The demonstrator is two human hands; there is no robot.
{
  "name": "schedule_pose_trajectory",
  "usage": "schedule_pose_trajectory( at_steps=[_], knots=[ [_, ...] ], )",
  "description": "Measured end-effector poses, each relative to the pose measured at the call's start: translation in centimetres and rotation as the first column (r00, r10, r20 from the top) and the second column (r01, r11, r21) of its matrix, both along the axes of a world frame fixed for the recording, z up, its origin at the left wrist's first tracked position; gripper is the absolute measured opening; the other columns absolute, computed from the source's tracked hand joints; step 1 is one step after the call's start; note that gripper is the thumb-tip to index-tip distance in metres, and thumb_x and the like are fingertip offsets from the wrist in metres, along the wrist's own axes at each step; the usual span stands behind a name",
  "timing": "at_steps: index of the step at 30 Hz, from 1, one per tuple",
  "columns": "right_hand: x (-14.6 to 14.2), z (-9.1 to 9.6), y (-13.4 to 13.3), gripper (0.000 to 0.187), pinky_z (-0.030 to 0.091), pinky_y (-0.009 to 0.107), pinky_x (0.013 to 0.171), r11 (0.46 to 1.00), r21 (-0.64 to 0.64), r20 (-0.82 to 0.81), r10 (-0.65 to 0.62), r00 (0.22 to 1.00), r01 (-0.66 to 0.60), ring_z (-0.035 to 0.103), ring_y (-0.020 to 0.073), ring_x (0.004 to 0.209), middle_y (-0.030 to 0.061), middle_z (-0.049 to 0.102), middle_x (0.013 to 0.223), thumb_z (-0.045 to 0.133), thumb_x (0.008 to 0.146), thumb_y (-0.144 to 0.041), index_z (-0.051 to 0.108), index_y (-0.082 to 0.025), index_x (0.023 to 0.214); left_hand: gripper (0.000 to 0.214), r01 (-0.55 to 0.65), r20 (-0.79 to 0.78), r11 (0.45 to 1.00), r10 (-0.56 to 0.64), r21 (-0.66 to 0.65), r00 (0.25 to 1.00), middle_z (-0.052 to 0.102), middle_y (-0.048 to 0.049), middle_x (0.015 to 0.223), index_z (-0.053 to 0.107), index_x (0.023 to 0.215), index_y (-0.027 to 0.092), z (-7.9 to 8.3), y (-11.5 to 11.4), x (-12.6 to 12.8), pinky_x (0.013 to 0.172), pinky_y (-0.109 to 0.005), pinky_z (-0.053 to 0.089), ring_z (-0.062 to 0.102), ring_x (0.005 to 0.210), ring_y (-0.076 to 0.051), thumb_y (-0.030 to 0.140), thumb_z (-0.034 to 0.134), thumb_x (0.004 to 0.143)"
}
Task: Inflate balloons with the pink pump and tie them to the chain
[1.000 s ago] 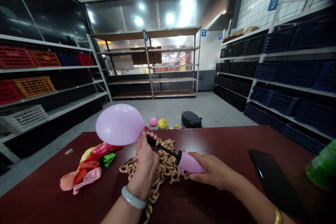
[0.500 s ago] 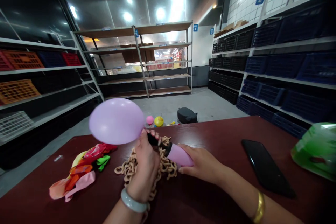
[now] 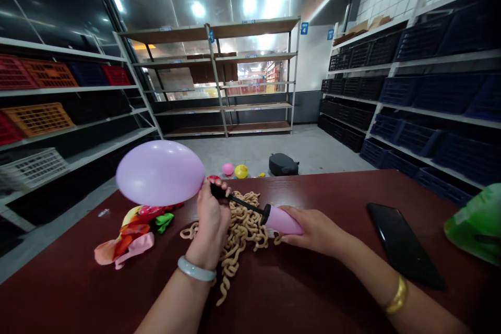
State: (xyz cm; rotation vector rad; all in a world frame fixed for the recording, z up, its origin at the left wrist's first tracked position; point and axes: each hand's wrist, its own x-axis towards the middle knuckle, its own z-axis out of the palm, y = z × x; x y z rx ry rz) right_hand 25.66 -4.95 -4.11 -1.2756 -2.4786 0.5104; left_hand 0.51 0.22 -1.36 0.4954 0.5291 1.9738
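Observation:
A lilac balloon (image 3: 159,173), partly blown up, sits on the black nozzle of a hand pump (image 3: 279,221). My left hand (image 3: 211,219) is closed around the balloon's neck and the nozzle. My right hand (image 3: 313,230) grips the pump's lilac handle, which is drawn back so the black rod shows. Both are held just above a dark red table (image 3: 305,297). Under the pump lies a heap of tan chain links (image 3: 238,235).
Flat coloured balloons (image 3: 133,232) lie at the left of the table. A black phone (image 3: 403,245) and a green plastic thing (image 3: 475,224) are at the right. On the floor beyond are small balloons (image 3: 235,170) and a dark bag (image 3: 284,164). Crate-filled shelves line both sides.
The pump handle was pushed in toward the nozzle, then pulled back out. The balloon has grown a little and shifted left.

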Motion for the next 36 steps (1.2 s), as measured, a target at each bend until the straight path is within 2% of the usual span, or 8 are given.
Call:
schedule_pose_trajectory(
  at_steps=[6, 11, 16, 20, 23, 26, 30, 36],
  knots=[
    [-0.7, 0.7, -0.3, 0.074, 0.046, 0.038, 0.087, 1.0, 0.006, -0.02, -0.016, 1.0, 0.016, 0.061, 0.0315, 0.111, 0.0088, 0.059, 0.133, 0.059, 0.081, -0.06, 0.039, -0.026, 0.143, 0.022, 0.078, -0.027, 0.996, -0.08, -0.049, 0.996, 0.055, 0.0014, 0.07, 0.052, 0.081, 0.018, -2.1, -1.8, 5.1, 0.053, -0.023, 0.042, 0.053, 0.06, -0.012, 0.03, 0.07, 0.077],
    [-1.5, 0.8, -0.4, 0.074, 0.046, 0.038, 0.089, 1.0, 0.015, -0.05, -0.023, 0.998, 0.023, 0.06, 0.0311, 0.112, 0.0107, 0.056, 0.136, 0.061, 0.081, -0.057, 0.038, -0.023, 0.144, 0.021, 0.062, -0.055, 0.995, -0.067, -0.077, 0.996, 0.054, 0.0021, 0.067, 0.051, 0.079, 0.019, -1.7, -3.0, 6.8, 0.052, -0.023, 0.042, 0.052, 0.057, -0.011, 0.029, 0.068, 0.079],
    [-2.3, 0.7, -0.6, 0.074, 0.045, 0.037, 0.089, 1.0, -0.012, -0.109, -0.027, 0.994, 0.026, 0.06, 0.0296, 0.113, 0.0072, 0.059, 0.133, 0.063, 0.08, -0.053, 0.036, -0.028, 0.144, 0.019, 0.043, -0.074, 0.996, -0.049, -0.073, 0.996, 0.05, 0.0026, 0.064, 0.049, 0.077, 0.018, -0.5, -2.1, 4.8, 0.047, -0.022, 0.038, 0.048, 0.053, -0.01, 0.028, 0.065, 0.079],
    [-1.9, 0.4, -0.7, 0.075, 0.044, 0.037, 0.091, 0.997, -0.071, -0.121, 0.011, 0.993, -0.02, 0.06, 0.0295, 0.113, 0.0056, 0.058, 0.135, 0.064, 0.079, -0.055, 0.036, -0.03, 0.145, 0.017, -0.019, -0.084, 1.0, 0.018, -0.005, 0.996, 0.049, 0.0021, 0.064, 0.049, 0.076, 0.017, 0.8, -0.8, 1.0, 0.043, -0.021, 0.034, 0.048, 0.053, -0.011, 0.024, 0.064, 0.078],
    [-1.1, 0.3, -0.6, 0.076, 0.044, 0.036, 0.091, 0.993, -0.103, -0.116, 0.037, 0.992, -0.05, 0.061, 0.0289, 0.111, 0.0045, 0.059, 0.133, 0.065, 0.078, -0.055, 0.037, -0.032, 0.144, 0.01, -0.075, -0.051, 0.997, 0.074, -0.002, 0.996, 0.048, 0.0013, 0.063, 0.049, 0.075, 0.017, 1.7, -0.3, -2.0, 0.042, -0.021, 0.033, 0.048, 0.052, -0.011, 0.02, 0.057, 0.081],
    [-0.3, 0.6, -0.5, 0.072, 0.045, 0.036, 0.088, 0.991, -0.112, -0.113, 0.055, 0.992, -0.068, 0.062, 0.0283, 0.108, 0.0031, 0.063, 0.128, 0.065, 0.078, -0.055, 0.039, -0.033, 0.142, 0.009, -0.113, -0.02, 0.994, 0.112, -0.011, 0.993, 0.048, 0.0012, 0.062, 0.049, 0.074, 0.017, 2.1, 0.0, -3.6, 0.042, -0.02, 0.033, 0.047, 0.051, -0.011, 0.016, 0.053, 0.082],
    [0.5, 1.0, -0.2, 0.07, 0.045, 0.036, 0.085, 0.994, -0.094, -0.08, 0.048, 0.996, -0.055, 0.063, 0.0291, 0.106, 0.0045, 0.065, 0.124, 0.064, 0.078, -0.057, 0.043, -0.032, 0.14, 0.01, -0.121, 0.003, 0.992, 0.121, -0.019, 0.993, 0.047, 0.0019, 0.061, 0.048, 0.073, 0.017, 1.6, 0.2, -3.0, 0.042, -0.019, 0.032, 0.047, 0.051, -0.01, 0.016, 0.053, 0.081],
    [0.9, 0.8, 0.1, 0.065, 0.046, 0.034, 0.082, 0.995, -0.092, -0.065, 0.044, 0.997, -0.05, 0.065, 0.0278, 0.1, 0.0047, 0.068, 0.117, 0.065, 0.078, -0.055, 0.048, -0.029, 0.136, 0.017, -0.04, -0.02, 0.998, 0.04, -0.048, 0.999, 0.049, 0.0022, 0.064, 0.047, 0.077, 0.018, -0.7, -0.8, 2.0, 0.044, -0.021, 0.035, 0.049, 0.053, -0.01, 0.025, 0.063, 0.079]
  ],
)
